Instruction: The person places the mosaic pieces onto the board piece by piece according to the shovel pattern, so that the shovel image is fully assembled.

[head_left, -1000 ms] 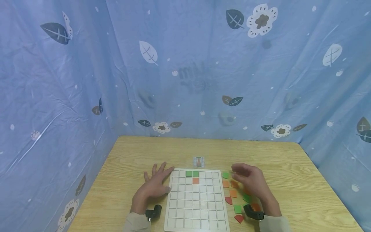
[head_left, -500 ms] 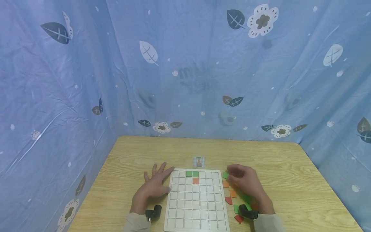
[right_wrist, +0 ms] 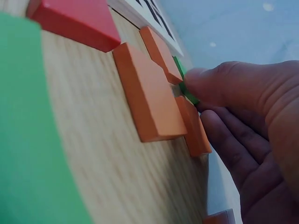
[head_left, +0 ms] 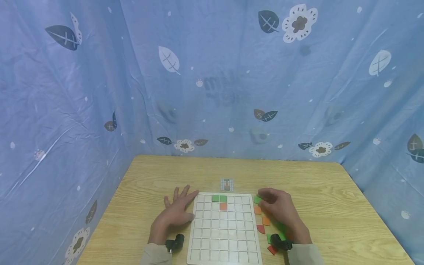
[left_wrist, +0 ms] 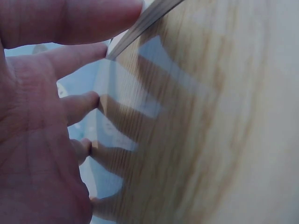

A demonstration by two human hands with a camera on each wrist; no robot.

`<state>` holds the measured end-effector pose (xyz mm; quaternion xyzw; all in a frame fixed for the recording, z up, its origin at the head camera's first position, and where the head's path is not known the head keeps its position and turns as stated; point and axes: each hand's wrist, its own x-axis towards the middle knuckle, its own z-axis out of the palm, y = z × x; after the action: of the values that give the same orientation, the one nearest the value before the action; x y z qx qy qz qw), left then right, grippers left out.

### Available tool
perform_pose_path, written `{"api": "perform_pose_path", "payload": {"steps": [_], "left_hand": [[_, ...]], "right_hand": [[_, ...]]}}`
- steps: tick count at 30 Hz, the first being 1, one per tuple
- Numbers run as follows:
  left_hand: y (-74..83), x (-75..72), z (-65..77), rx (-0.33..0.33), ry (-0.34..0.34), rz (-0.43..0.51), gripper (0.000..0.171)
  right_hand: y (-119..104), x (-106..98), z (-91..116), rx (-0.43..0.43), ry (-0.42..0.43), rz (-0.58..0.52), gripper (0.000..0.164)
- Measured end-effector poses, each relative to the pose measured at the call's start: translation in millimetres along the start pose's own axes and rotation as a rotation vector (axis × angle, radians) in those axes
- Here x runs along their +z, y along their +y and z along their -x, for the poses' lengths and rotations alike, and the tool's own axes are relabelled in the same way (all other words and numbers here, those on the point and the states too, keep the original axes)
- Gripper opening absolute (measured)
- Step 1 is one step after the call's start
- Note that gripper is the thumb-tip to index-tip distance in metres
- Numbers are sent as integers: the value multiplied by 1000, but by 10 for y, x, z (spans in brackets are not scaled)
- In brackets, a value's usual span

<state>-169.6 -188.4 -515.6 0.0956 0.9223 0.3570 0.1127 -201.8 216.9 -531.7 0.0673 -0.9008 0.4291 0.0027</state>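
A pale grid board (head_left: 215,230) lies on the table with two green square tiles (head_left: 219,198) in its top row and an orange square tile (head_left: 223,207) just below. My left hand (head_left: 177,213) rests at the board's left edge, fingers spread, index fingertip at the top corner and thumb against the side (left_wrist: 154,14). On the right, my right hand (head_left: 279,206) has its thumb and fingers around a loose green square tile (head_left: 257,200) beside the board. In the right wrist view the thumb overlaps this green tile (right_wrist: 189,93); the index fingertip is hidden.
Loose orange tiles (head_left: 266,221), red quarter-round tiles (head_left: 261,229) and green tiles (head_left: 269,238) lie right of the board, some under my right arm. A small pattern card (head_left: 227,184) lies beyond the board. Blue curtains (head_left: 212,81) stand behind the table.
My right hand has moved left and slightly down, from over the loose tiles to the green tile beside the board. My left hand has stayed in place.
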Motion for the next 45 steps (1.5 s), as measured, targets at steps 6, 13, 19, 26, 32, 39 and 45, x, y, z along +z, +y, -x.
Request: {"api": "perform_pose_path", "payload": {"steps": [6, 13, 19, 26, 32, 39, 45], "left_hand": [[-13, 10, 7, 6, -4, 5, 93], [-23, 19, 8, 10, 0, 4, 92], [-16, 22, 9, 12, -2, 3, 93], [-6, 10, 6, 13, 7, 0, 93], [-20, 20, 3, 17, 15, 15, 92], [0, 5, 11, 19, 15, 6, 92], [23, -17, 16, 15, 7, -4, 92]], "right_hand": [[-30, 0, 5, 31, -3, 17, 38], [-16, -19, 14, 25, 1, 24, 34], [-7, -62, 18, 1, 1, 9, 33], [-132, -115, 4, -55, 16, 4, 32], [-275, -158, -6, -90, 18, -10, 32], [-448, -193, -25, -200, 46, 28, 29], [-572, -193, -58, -254, 60, 44, 29]]}}
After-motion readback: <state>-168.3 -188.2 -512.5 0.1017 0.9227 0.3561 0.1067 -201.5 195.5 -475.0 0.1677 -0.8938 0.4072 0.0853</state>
